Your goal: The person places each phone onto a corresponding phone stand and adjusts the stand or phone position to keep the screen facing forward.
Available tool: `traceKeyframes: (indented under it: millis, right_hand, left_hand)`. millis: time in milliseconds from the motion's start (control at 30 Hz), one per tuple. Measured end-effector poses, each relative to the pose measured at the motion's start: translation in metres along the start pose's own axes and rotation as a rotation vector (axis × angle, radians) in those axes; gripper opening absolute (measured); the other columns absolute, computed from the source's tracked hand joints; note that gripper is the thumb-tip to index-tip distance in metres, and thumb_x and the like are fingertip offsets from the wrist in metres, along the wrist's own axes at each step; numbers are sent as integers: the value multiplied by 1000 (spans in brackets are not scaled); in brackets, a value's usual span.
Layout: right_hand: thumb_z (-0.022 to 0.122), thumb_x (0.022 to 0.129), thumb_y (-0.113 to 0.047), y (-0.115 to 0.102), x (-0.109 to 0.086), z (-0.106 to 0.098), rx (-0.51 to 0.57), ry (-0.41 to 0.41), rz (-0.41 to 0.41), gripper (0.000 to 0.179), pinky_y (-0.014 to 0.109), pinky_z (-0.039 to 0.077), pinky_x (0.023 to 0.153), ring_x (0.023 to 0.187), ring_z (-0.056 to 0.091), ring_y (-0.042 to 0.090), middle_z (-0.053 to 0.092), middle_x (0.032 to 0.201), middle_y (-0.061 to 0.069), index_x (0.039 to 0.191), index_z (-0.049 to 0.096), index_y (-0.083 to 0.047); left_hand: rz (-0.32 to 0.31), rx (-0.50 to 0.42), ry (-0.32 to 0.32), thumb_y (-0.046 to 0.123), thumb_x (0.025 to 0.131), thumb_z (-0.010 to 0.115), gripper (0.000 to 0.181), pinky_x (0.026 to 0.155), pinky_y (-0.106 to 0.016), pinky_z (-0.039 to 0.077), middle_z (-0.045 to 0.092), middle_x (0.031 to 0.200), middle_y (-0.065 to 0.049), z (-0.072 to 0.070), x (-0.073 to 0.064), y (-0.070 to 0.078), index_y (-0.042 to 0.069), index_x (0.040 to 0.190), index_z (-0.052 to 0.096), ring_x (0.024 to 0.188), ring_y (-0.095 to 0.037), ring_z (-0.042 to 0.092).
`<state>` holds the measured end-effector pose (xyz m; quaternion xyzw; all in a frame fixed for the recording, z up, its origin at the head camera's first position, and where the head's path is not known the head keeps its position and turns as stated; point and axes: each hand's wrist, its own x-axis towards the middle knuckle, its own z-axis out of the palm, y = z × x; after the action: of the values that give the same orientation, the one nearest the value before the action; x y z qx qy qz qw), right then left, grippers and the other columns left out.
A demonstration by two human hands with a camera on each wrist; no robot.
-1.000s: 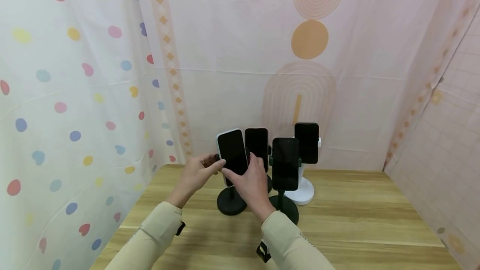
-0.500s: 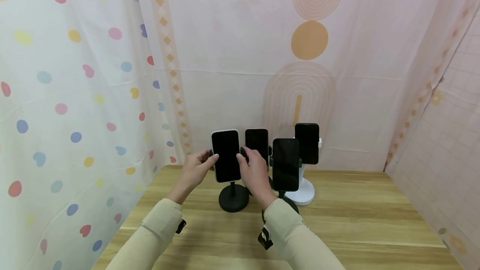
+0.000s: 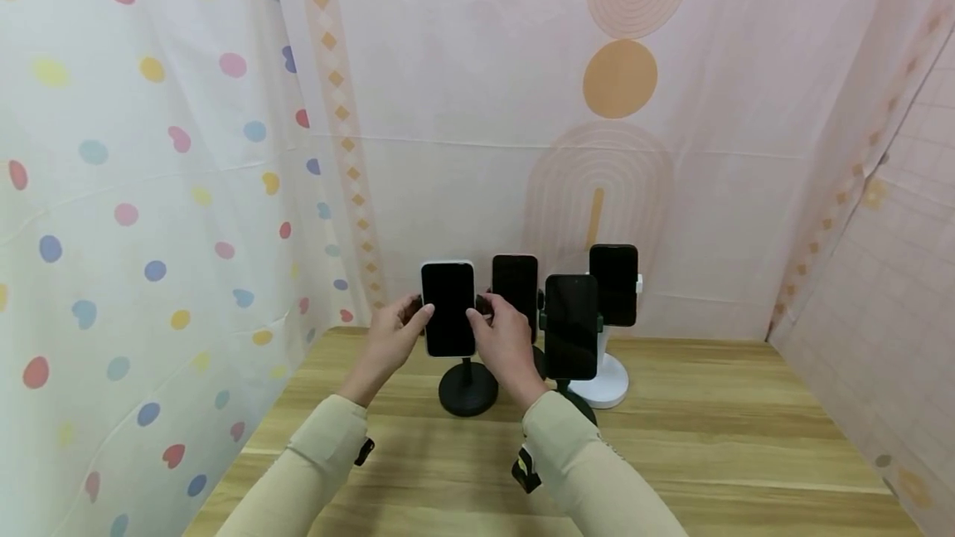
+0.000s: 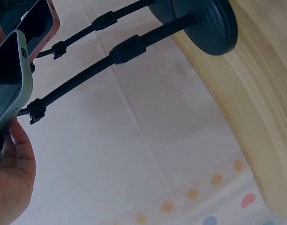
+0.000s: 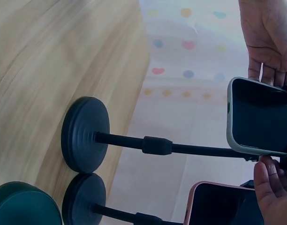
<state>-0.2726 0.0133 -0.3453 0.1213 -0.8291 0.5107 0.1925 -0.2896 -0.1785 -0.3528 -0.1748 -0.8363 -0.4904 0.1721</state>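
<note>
A phone (image 3: pixel 448 309) with a dark screen and a pale rim stands upright at the head of a black phone stand (image 3: pixel 467 390). My left hand (image 3: pixel 391 338) grips its left edge, thumb on the front and fingers behind. On the other edge my right hand (image 3: pixel 507 344) holds it the same way, thumb at the screen's side, fingers by the black clamp. The left wrist view shows the stand's thin pole (image 4: pixel 87 77) running from the round base to the phone. In the right wrist view the phone (image 5: pixel 260 117) lies between both hands, its clamp mostly hidden.
Close on the right, more stands hold phones: a pink-rimmed phone (image 3: pixel 515 288) behind my right hand, a dark phone (image 3: pixel 571 326) on a green stand, and a black phone (image 3: pixel 613 284) on a white stand (image 3: pixel 604 384). Patterned curtains (image 3: pixel 448 106) surround the wooden table (image 3: pixel 709 437).
The phone has gone from leaning sideways to upright. My thumbs have parted from below its middle to its two side edges. The stand's base has shifted slightly away from me.
</note>
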Motion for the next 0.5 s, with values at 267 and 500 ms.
traceKeyframes:
  millis: [267,500]
  right_hand:
    - [60,101,-24,0,-1,-2,12,-2,9,37,40,54,77,90,66,20,68,108,10,131,62,-3]
    - [60,101,-25,1,1,-2,4,1,31,38,41,54,80,93,65,22,68,110,11,132,61,-2]
  left_hand:
    - [-28,43,65,29,103,56,38,80,-38,53,69,104,-15,7,-1,6,-2,122,64,92,-25,64]
    - [-46,56,78,30,102,58,39,79,-41,54,69,105,-16,9,1,9,-3,122,64,91,-27,64]
